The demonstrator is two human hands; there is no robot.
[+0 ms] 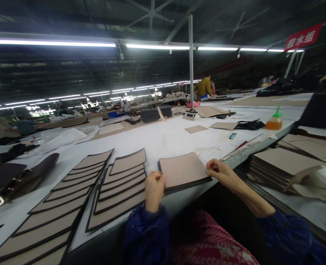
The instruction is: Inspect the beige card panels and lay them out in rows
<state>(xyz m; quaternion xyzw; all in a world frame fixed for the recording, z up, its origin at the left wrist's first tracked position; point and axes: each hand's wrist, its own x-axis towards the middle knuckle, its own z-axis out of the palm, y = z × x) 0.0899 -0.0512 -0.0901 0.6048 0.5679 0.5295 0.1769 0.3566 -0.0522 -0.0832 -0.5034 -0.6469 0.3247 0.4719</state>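
fingers (210,166) of the right hand (225,176) and left hand (154,191) curl together at opposite side edges of a black-edged tan panel (182,170); whether they pinch it, cannot tell. panel lies flat at the front edge of the white-covered worktop (168,140), just beside rows of matching panels (118,184).

- The head-worn camera looks forward and down from above the person's chest, along a long white-covered worktable (163,138).
- Very near, at bottom centre: the left hand (155,189), the right hand (223,173), and a tan rectangular panel with a dark border (182,170).
- Far, along the top: white fluorescent tube lights (157,46).
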